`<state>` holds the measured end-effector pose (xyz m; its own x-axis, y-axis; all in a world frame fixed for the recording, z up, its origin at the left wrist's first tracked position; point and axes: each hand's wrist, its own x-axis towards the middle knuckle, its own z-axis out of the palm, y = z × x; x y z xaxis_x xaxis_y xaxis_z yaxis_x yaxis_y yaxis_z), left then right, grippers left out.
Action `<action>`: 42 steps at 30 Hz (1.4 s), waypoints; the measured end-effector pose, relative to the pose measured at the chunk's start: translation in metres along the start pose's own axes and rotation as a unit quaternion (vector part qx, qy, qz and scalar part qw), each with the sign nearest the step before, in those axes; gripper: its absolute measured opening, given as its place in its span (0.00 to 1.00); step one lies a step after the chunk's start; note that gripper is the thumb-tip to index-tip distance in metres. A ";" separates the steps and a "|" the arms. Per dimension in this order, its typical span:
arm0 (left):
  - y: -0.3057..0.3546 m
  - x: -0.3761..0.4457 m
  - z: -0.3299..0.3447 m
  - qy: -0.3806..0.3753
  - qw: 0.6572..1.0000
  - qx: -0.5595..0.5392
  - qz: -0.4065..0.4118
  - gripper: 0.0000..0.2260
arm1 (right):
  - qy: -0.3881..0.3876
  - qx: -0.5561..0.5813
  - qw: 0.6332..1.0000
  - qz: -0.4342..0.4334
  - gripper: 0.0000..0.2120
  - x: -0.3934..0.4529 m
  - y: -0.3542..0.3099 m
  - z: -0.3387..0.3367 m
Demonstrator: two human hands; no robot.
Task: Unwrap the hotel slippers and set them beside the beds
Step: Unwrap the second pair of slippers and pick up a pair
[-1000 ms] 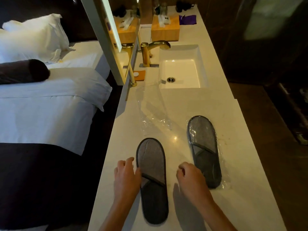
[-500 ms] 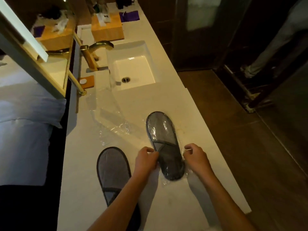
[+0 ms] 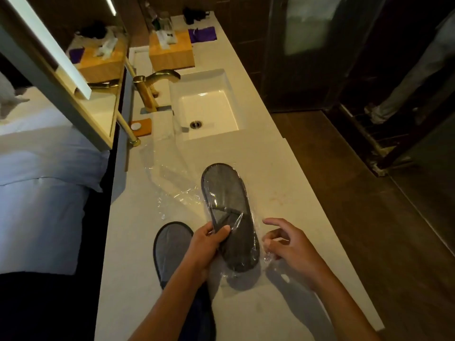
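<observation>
A grey slipper in clear plastic wrap [image 3: 229,212] is lifted at its toe end above the white counter [image 3: 283,183]. My left hand [image 3: 209,244] grips its left edge, thumb on the strap. My right hand [image 3: 288,244] sits just right of it, fingers curled and pinching the loose plastic at the slipper's lower right edge. A second grey slipper, unwrapped [image 3: 170,249], lies flat on the counter to the left, partly hidden under my left forearm. An empty clear wrapper [image 3: 167,173] lies crumpled on the counter beyond the slippers.
A white sink [image 3: 206,109] with a gold faucet [image 3: 152,87] sits farther along the counter, with a wooden tissue box [image 3: 172,55] behind it. A mirror [image 3: 61,77] and a white bed [image 3: 41,193] are at the left. Dark floor lies right, where a person's leg [image 3: 406,82] stands.
My hands left the unwrapped slipper and moved right to the wrapped one. My left hand has since taken hold of it and raised its near end, while my right hand shifted to the plastic's edge.
</observation>
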<state>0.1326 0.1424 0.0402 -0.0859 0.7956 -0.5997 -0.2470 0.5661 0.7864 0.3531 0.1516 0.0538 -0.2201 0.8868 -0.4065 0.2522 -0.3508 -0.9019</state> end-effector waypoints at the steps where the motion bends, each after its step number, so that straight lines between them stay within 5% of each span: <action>1: 0.005 -0.004 -0.005 0.001 1.000 -0.011 0.013 0.08 | -0.012 -0.010 1.000 -0.013 0.16 -0.001 -0.006 0.002; 13: 0.066 -0.042 -0.059 0.046 0.986 -0.059 0.149 0.08 | -0.055 -0.106 0.981 -0.155 0.05 0.010 -0.074 0.041; 32: 0.062 -0.054 -0.074 0.065 0.982 -0.074 0.163 0.11 | -0.007 -0.099 0.978 -0.183 0.09 0.001 -0.082 0.065; 42: 0.072 -0.051 -0.074 0.162 0.961 -0.163 0.151 0.08 | 0.040 -0.124 0.941 -0.312 0.15 -0.022 -0.081 0.054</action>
<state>0.0482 0.1263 0.1162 -0.4845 0.7741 -0.4075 -0.4480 0.1806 0.8756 0.2864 0.1443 0.1281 -0.3304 0.9195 0.2129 0.3116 0.3191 -0.8950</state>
